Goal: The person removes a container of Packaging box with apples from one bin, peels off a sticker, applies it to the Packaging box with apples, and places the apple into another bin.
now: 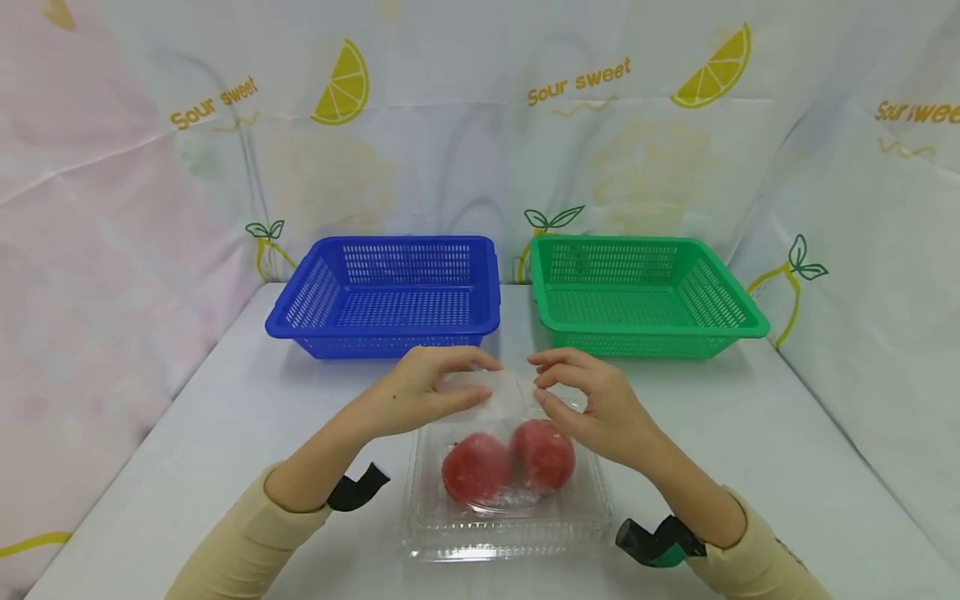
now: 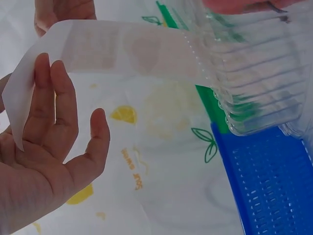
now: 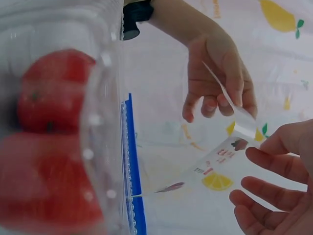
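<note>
Over the far edge of the box (image 1: 506, 533), the left hand (image 1: 418, 390) and the right hand (image 1: 594, 407) each pinch the label (image 1: 504, 393), whose other end seems to meet the box, so even, gentle tension square to that edge should help it lie uncreased.

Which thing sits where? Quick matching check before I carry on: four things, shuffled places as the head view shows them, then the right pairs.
Things:
1. Blue basket
2. Two red fruits
3. Green basket
4. White label strip

Places:
A. Far side, on the right
B. Between the left hand and the right hand
C. Far side, on the left
D. Inside the clear container

Pairs: 1-C, 2-D, 3-A, 4-B
</note>
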Demonstrator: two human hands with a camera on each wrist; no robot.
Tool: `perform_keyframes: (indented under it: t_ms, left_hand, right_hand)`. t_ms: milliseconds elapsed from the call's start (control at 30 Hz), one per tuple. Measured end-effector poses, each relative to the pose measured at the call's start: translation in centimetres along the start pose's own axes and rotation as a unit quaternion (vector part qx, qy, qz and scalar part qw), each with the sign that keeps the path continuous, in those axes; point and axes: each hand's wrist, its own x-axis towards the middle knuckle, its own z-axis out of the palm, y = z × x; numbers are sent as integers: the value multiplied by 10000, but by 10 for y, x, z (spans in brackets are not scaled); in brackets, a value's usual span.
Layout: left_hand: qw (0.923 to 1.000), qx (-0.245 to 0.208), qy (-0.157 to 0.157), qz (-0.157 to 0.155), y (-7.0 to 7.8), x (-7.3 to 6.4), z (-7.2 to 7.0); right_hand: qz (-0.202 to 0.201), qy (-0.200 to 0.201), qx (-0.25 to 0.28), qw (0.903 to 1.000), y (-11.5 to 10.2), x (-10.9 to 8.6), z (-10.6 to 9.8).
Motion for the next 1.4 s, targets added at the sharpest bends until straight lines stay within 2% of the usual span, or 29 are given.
perform_keyframes:
  t_ms: [100, 400, 533, 767, 1033, 1267, 1400]
  left_hand:
    - [9999, 66, 60, -54, -5, -2, -3]
    - [9983, 142, 262, -506, -20, -9, -14]
    - [9963, 39, 333, -785, -28, -12, -18]
    - [9928, 100, 419, -1115, -43, -17, -26]
    - [9831, 365, 457, -1733, -76, -27, -40]
    - [9730, 479, 146, -2255, -110, -57, -56]
    - [9690, 608, -16, -2395, -131, -71, -61]
  right_hand:
    - [82, 122, -89, 9999, 2, 0, -1]
    - [243, 500, -216, 9982, 13, 1, -5]
    - [292, 657, -225, 9972, 18, 2, -6]
    - [482, 817, -244, 9952, 25, 1, -8]
    - [542, 890, -237, 9943, 29, 0, -7]
    - [593, 852, -282, 9942, 31, -1, -8]
    - [642, 817, -252, 9943, 32, -2, -7]
